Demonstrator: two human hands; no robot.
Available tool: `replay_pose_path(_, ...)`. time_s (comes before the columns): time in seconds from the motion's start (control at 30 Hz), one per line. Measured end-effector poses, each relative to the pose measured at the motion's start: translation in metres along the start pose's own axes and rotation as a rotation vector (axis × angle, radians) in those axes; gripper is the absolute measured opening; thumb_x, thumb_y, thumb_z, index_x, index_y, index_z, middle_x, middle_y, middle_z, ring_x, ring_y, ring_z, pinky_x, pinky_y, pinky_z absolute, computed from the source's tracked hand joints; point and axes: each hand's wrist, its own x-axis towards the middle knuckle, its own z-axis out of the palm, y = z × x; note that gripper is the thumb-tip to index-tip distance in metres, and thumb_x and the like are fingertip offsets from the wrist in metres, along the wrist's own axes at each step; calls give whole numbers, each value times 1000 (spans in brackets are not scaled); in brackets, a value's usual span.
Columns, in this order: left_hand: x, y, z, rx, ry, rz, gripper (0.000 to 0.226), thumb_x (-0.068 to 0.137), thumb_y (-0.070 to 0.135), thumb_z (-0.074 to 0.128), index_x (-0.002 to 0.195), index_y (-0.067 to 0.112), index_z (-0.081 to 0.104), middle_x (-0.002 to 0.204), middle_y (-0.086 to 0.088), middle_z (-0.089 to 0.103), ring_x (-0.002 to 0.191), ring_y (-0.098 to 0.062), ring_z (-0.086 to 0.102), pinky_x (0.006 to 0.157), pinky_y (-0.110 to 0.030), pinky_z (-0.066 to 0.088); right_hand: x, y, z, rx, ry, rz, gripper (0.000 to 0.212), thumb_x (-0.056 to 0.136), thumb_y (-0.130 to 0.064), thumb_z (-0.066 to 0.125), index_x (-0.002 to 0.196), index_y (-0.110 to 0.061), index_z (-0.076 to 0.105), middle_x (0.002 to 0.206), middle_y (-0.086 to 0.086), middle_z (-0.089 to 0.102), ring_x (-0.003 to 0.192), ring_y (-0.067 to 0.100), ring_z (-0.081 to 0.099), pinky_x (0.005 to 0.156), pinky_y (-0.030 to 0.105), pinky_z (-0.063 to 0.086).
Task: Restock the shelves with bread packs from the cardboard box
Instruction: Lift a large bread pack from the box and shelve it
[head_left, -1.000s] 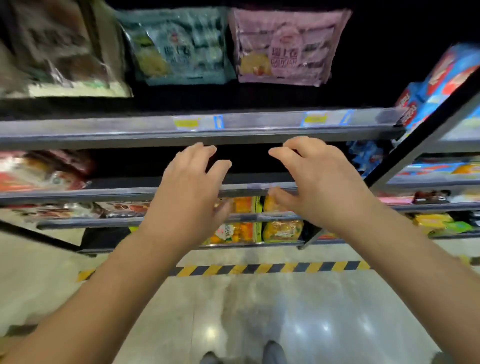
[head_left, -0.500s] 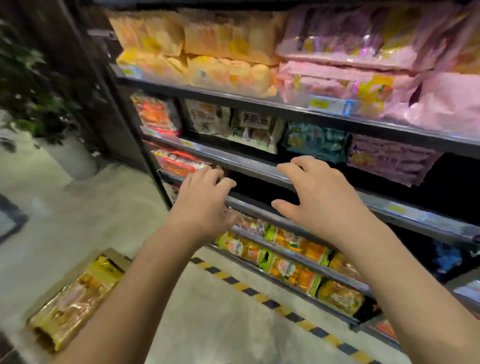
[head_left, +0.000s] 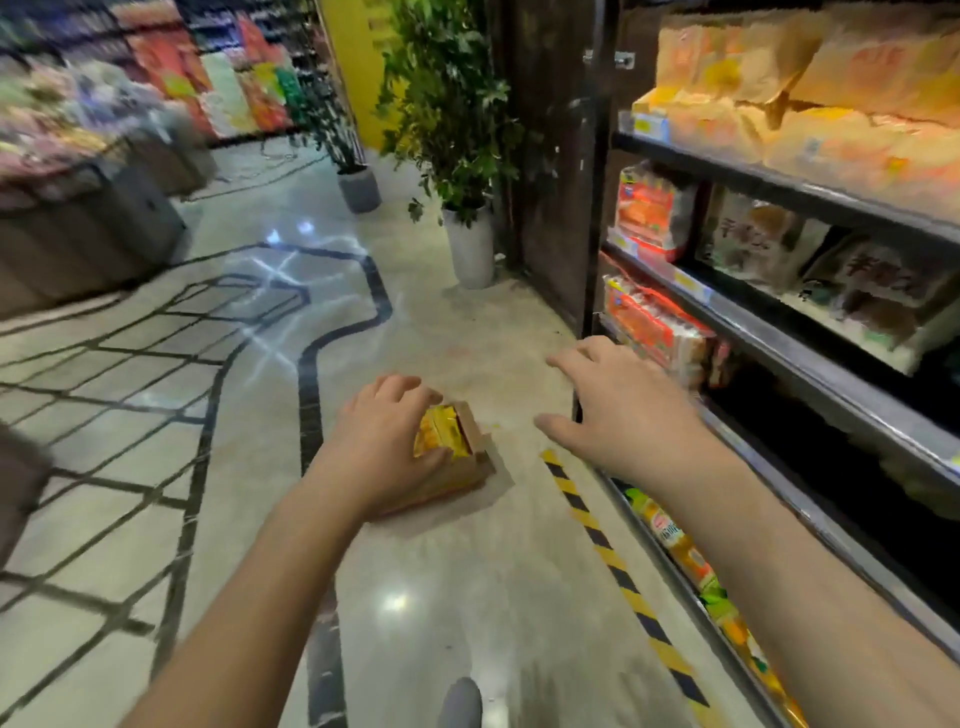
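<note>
Restocking step: a fetch of the next pack is judged to be under way, since nothing is carried by either of the hands.
Left hand (head_left: 384, 447): seen at centre frame with fingers loosely curled and nothing held; it is overlapped with the box in the picture, but contact cannot be told.
Right hand (head_left: 623, 410): held out right of centre, fingers spread wide and empty, just before the shelves.
Box (head_left: 462, 480): set on the floor (head_left: 467, 571) at centre frame, beside the left end of the shelves and near the striped tape (head_left: 613, 558); its flaps are open.
Packs (head_left: 439, 434): yellow wrappers are seen inside the box, packed close together; how many are left is hidden by the left hand and the box wall.
Handling: the packs are judged to be soft and light, with slippery film, so a gentle two-sided hold would be wanted.
Shelves (head_left: 810, 358): ranged along the right of the frame; upper tiers are filled with bagged bread, while a dark stretch at middle right is judged to have room.
Next move: a stoop toward the floor is called for, then a pack is to be taken from the box and lifted clear of the flaps.
</note>
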Motion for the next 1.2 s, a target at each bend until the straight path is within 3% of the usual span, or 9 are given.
replay_pose_path(0.17, -22, -59, 2, -26, 18, -172, 63, 90, 51, 66, 146, 28, 48, 154, 1, 41, 146, -19, 32, 119, -39, 34, 48, -49, 26, 35, -72, -120, 65, 94, -58, 59, 150, -29, 43, 145, 2, 48, 134, 26, 46, 106, 41, 40)
replay_pose_path(0.3, -21, -112, 6, -5, 22, -255, 64, 89, 54, 65, 146, 31, 47, 155, 3, 40, 148, -19, 29, 120, -40, 29, 90, -82, 49, 35, -121, -158, 64, 94, -55, 57, 151, -29, 42, 148, 1, 47, 136, 25, 45, 109, 41, 38)
replay_pose_path(0.63, 55, -237, 18, -5, -70, -232, 67, 92, 54, 63, 150, 32, 40, 159, 4, 35, 150, -19, 25, 122, -40, 25, 206, -154, 104, 17, -157, -124, 61, 95, -55, 57, 149, -30, 44, 145, -3, 48, 131, 23, 48, 109, 42, 38)
replay_pose_path(0.87, 128, -295, 49, -36, -130, -164, 66, 90, 55, 63, 148, 31, 44, 156, 2, 40, 147, -21, 31, 121, -42, 32, 281, -160, 146, 49, -160, -112, 56, 97, -48, 58, 148, -31, 44, 145, -6, 47, 133, 18, 46, 108, 39, 37)
replay_pose_path(1.2, 255, -349, 118, -95, -234, -250, 67, 91, 51, 65, 150, 29, 43, 157, 0, 39, 147, -21, 32, 118, -44, 36, 427, -130, 224, 57, -289, -134, 55, 96, -48, 60, 146, -28, 48, 140, -1, 52, 131, 23, 49, 106, 40, 39)
